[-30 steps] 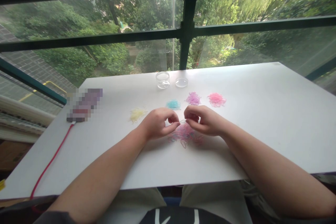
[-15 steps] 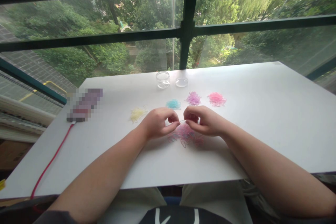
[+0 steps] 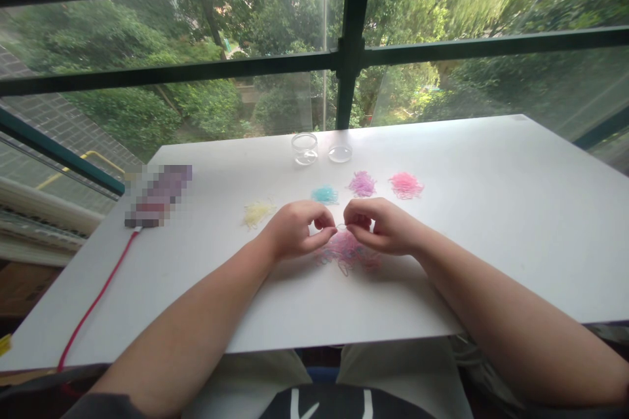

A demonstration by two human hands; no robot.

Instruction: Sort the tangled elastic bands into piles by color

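Note:
My left hand and my right hand face each other, thumb and forefinger of each pinched on one small thin rubber band. Its colour is too faint to tell. Right below it lies a mixed pile of rubber bands, pink, purple and bluish, partly hidden by my fingers. Beyond my hands are sorted heaps: yellow bands to the left, blue bands, purple bands, and pink bands to the right.
A clear round jar stands near the far edge of the white table, its clear lid beside it. At left lies a blurred-out device with a red cable running off the near edge. Windows rise behind the table.
Almost nothing differs. Both hands keep their pinch on the rubber band, with at most a tiny shift at the fingertips.

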